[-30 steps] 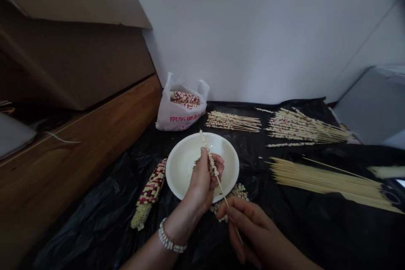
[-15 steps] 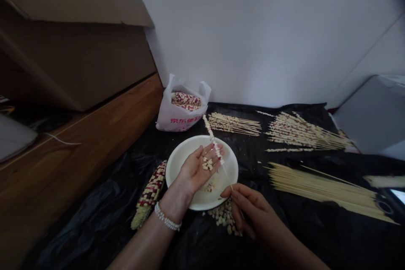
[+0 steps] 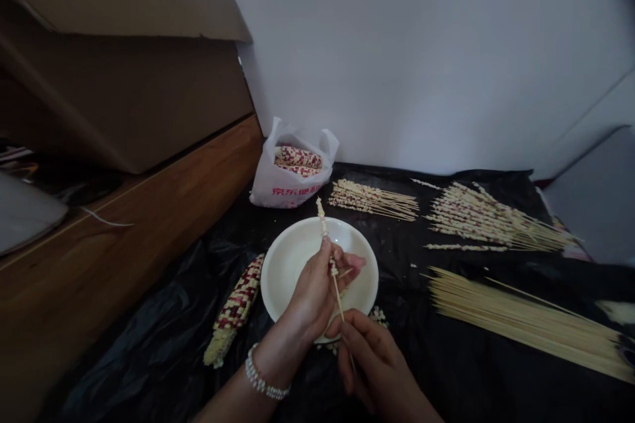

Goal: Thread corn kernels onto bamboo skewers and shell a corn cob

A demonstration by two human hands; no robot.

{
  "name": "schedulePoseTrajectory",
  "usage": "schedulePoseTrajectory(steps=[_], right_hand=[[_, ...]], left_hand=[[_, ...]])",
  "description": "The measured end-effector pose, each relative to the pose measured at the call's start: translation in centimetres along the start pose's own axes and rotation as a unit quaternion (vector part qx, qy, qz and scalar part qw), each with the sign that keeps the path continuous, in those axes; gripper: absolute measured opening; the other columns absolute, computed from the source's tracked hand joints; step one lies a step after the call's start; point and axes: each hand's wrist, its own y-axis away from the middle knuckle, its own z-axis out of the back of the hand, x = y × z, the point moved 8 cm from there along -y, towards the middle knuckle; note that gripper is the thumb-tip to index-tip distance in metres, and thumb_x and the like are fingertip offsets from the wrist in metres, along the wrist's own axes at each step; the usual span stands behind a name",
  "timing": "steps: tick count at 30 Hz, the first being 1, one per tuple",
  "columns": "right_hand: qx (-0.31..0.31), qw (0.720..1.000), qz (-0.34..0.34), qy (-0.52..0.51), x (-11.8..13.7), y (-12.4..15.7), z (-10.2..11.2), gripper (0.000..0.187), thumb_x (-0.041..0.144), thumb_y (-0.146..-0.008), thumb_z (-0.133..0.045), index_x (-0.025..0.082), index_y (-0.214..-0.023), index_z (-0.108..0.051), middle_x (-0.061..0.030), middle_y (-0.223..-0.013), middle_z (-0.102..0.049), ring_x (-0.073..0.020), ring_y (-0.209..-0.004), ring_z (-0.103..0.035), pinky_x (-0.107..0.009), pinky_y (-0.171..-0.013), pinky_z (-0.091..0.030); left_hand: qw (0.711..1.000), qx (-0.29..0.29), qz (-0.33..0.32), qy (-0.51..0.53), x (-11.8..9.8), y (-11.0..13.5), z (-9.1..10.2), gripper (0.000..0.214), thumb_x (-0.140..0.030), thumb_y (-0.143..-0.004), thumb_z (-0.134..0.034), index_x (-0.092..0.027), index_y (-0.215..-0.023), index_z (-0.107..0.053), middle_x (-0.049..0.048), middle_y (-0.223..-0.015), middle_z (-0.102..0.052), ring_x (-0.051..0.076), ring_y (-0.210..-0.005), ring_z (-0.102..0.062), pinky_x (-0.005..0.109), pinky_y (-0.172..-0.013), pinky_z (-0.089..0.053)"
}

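A thin wooden skewer (image 3: pixel 321 219), its upper part threaded with pale corn kernels and a few dark red ones, stands tilted over a white bowl (image 3: pixel 272 284). My left hand (image 3: pixel 313 287), wearing a beaded bracelet, closes around the threaded part with the thumb against the kernels. Whether loose kernels still lie in that palm is hidden. Lower down, my right hand (image 3: pixel 370 355) pinches the bare stick between thumb and fingers. Left of the bowl lies a partly stripped red-and-cream corn cob (image 3: pixel 238 304). Loose kernels (image 3: pixel 378 316) show beside the bowl's right edge, mostly covered by my right hand.
Behind the bowl stands a white plastic bag (image 3: pixel 265 188) of corn cobs. Threaded skewers lie in a small bundle (image 3: pixel 374 200) and a larger pile (image 3: pixel 471 218). Bare skewers (image 3: pixel 520 317) lie at right on black plastic sheeting (image 3: pixel 173 317). A cardboard box (image 3: pixel 124 92) rises at left.
My left hand was an open palm holding loose kernels; its fingers now close around the threaded skewer. My right hand and the skewer have come lower and nearer to me.
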Motion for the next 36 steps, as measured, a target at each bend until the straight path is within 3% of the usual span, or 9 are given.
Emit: schedulePoseTrajectory(steps=[8,13,17,19,22,25,30,33,36], right_hand=[[-0.031,0.997,0.065,0.013,-0.8,0.2,0.6,0.038,0.053,-0.090,-0.052,0.018,-0.075,-0.054,0.0113,-0.041,-0.037,-0.0060,-0.037,-0.023,-0.020,-0.038,-0.015],[-0.043,0.997,0.055,0.013,-1.1,0.1,0.7,0.040,0.057,-0.089,-0.052,0.020,-0.073,-0.052,0.0113,-0.041,-0.035,-0.0068,-0.037,-0.022,-0.023,-0.039,-0.013],[-0.066,0.997,0.045,0.007,-0.5,-0.1,1.6,0.042,0.059,-0.085,-0.057,0.021,-0.068,-0.048,0.0105,-0.044,-0.033,-0.0077,-0.040,-0.024,-0.023,-0.041,-0.015],[-0.078,0.996,0.048,0.007,0.0,-0.1,2.1,0.042,0.058,-0.084,-0.059,0.021,-0.068,-0.049,0.0104,-0.045,-0.033,-0.0081,-0.042,-0.024,-0.023,-0.042,-0.015],[-0.078,0.996,0.043,0.004,0.3,0.0,2.4,0.039,0.055,-0.087,-0.057,0.019,-0.074,-0.054,0.0108,-0.045,-0.033,-0.0079,-0.042,-0.021,-0.023,-0.042,-0.013],[-0.044,0.999,0.025,0.001,0.0,0.2,1.7,0.040,0.056,-0.087,-0.055,0.018,-0.078,-0.057,0.0120,-0.043,-0.031,-0.0069,-0.040,-0.018,-0.022,-0.041,-0.011],[-0.005,1.000,-0.006,0.025,-0.8,0.6,0.6,0.044,0.061,-0.085,-0.054,0.018,-0.078,-0.057,0.0122,-0.041,-0.032,-0.0063,-0.037,-0.019,-0.021,-0.039,-0.012],[-0.021,0.999,-0.003,0.032,-1.0,0.8,0.5,0.046,0.064,-0.083,-0.055,0.018,-0.075,-0.057,0.0121,-0.040,-0.032,-0.0063,-0.037,-0.020,-0.021,-0.038,-0.013],[-0.034,0.999,0.011,0.022,-1.1,0.8,0.3,0.046,0.063,-0.083,-0.055,0.018,-0.073,-0.056,0.0124,-0.040,-0.030,-0.0061,-0.037,-0.019,-0.021,-0.039,-0.013]], left_hand=[[0.986,-0.025,-0.094,-0.138,-0.3,0.6,-0.1,0.042,-0.051,-0.088,-0.048,-0.018,-0.063,-0.058,0.0032,-0.062,-0.059,0.021,-0.078,-0.062,0.035,-0.089,-0.043],[0.975,-0.031,-0.108,-0.190,-0.1,1.2,-0.4,0.047,-0.046,-0.093,-0.040,-0.018,-0.059,-0.058,0.0036,-0.062,-0.058,0.020,-0.079,-0.062,0.033,-0.089,-0.043],[0.984,-0.024,-0.077,-0.159,1.2,1.8,-0.9,0.044,-0.046,-0.091,-0.044,-0.019,-0.059,-0.055,0.0037,-0.060,-0.058,0.021,-0.078,-0.063,0.033,-0.085,-0.045],[0.992,-0.021,-0.046,-0.113,1.7,1.7,-1.0,0.040,-0.048,-0.090,-0.048,-0.018,-0.066,-0.057,0.0053,-0.067,-0.064,0.021,-0.081,-0.064,0.034,-0.086,-0.045],[0.999,-0.011,0.025,-0.021,1.7,1.0,-1.2,0.044,-0.057,-0.089,-0.043,-0.018,-0.097,-0.062,0.0095,-0.087,-0.070,0.021,-0.087,-0.065,0.036,-0.086,-0.047],[0.998,-0.018,0.035,0.044,-0.3,-0.2,-0.8,0.058,-0.063,-0.087,-0.037,-0.017,-0.115,-0.058,0.0140,-0.098,-0.069,0.023,-0.088,-0.066,0.037,-0.080,-0.050],[0.996,-0.024,0.011,0.086,-2.9,-1.2,0.1,0.039,-0.051,-0.090,-0.047,-0.015,-0.092,-0.062,0.0058,-0.077,-0.065,0.016,-0.070,-0.064,0.031,-0.073,-0.053],[0.995,-0.034,-0.017,0.093,-2.8,-1.0,0.3,0.033,-0.044,-0.089,-0.052,-0.017,-0.070,-0.051,-0.0009,-0.061,-0.056,0.012,-0.061,-0.060,0.027,-0.070,-0.052],[0.996,-0.047,-0.053,0.055,-1.9,-0.4,0.1,0.037,-0.048,-0.088,-0.051,-0.019,-0.066,-0.047,-0.0018,-0.057,-0.053,0.013,-0.060,-0.059,0.026,-0.068,-0.051]])
